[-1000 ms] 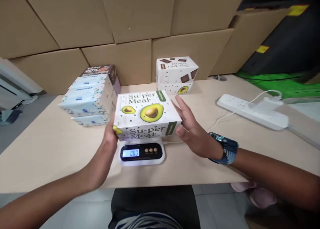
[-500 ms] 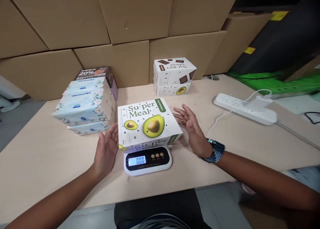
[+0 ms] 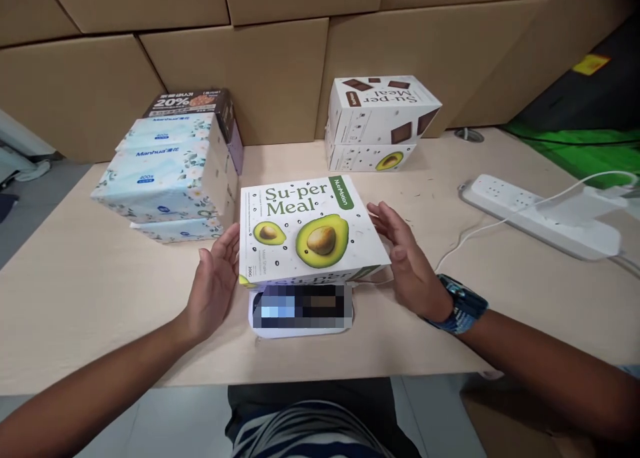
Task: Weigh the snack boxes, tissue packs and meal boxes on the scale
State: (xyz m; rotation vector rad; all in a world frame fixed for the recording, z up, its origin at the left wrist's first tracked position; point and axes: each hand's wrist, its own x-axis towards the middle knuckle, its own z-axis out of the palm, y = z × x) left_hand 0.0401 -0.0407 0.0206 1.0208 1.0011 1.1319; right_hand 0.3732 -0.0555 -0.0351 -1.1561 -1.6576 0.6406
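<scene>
A white Su-per Meal box with avocados printed on it rests on a kitchen scale. The scale's front panel sticks out toward me, its display blurred out. My left hand stands upright along the box's left side, palm toward it, fingers stretched out with the tips at the edge. On the other side, my right hand has its palm turned to the box and fingers extended. Its fingertips are close to the right edge; I cannot tell whether they touch. A wristband is on my right wrist.
Tissue packs are stacked at the left, with a dark brown box behind. Two more Su-per Meal boxes are stacked at the back. A power strip with a white cable lies at right. Cardboard boxes line the back.
My right hand has come nearer to the box's right side. My left hand stays beside the left side. The view has tilted down and moved closer; the scale display, readable before, is now blurred.
</scene>
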